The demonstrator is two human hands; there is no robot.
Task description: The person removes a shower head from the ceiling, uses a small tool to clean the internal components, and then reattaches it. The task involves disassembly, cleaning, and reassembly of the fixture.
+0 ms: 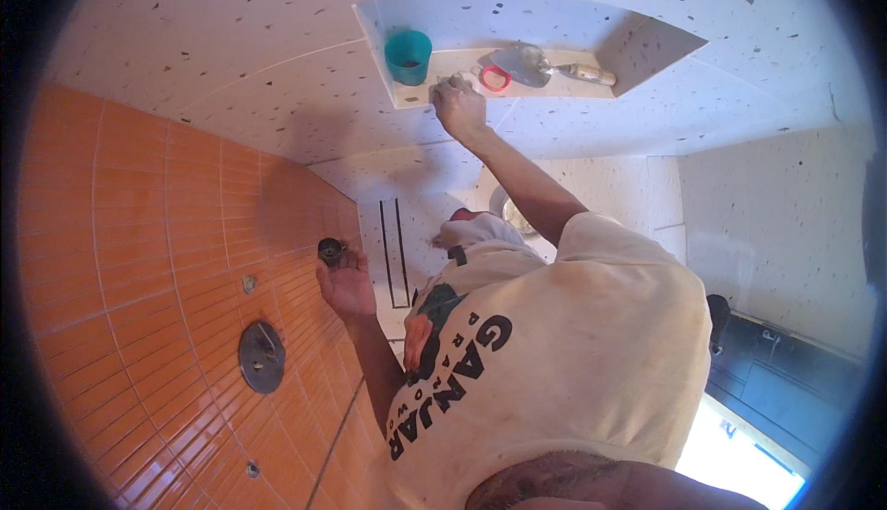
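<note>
My left hand (346, 286) is palm up beside the orange tiled wall, its fingers and thumb around a small dark round piece (329, 251) with a hollow face. My right hand (459, 108) reaches up to the wall niche (370, 34), fingers bent together at its front edge. What they pinch, if anything, I cannot make out. Right of those fingers lies a red ring (495, 78), perhaps a tape roll. A green plastic cup (408, 57) stands to their left. Further right in the niche rests a trowel (527, 65) with a pale, worn handle.
The orange tiled wall (139, 233) on the left bears a round metal plate (262, 357) and small fittings. A long dark-edged slot (394, 253) runs along the floor. Behind my right arm is a round pale container (506, 207). Speckled panels cover the other walls.
</note>
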